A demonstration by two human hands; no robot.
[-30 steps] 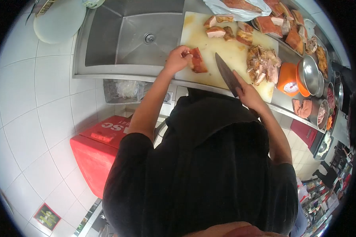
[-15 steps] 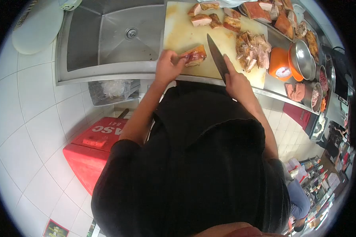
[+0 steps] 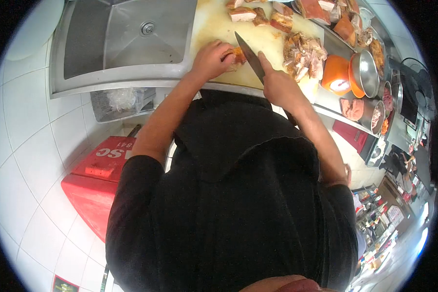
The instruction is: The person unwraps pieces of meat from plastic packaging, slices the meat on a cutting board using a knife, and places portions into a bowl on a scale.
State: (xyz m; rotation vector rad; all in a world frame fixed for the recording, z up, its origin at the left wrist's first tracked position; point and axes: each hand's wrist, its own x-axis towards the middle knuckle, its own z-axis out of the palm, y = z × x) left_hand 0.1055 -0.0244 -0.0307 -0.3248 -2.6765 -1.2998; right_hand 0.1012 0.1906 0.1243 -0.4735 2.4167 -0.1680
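My left hand grips a chunk of roast pork on the white cutting board, its fingers curled over the piece and hiding most of it. In my right hand is a large knife, the index finger laid along the blade. The blade is beside the chunk's right end; whether it touches the meat I cannot tell. A pile of chopped pork lies to the right on the board, and several larger pork pieces sit along its far side.
A steel sink adjoins the board on the left. To the right stand an orange scale, a steel bowl and containers of meat. Large roast pork slabs lie at the far right. A red box is below at left.
My left hand has shifted over the pork chunk, covering more of it. The knife has come closer to the chunk's right end. The whole view has shifted somewhat.
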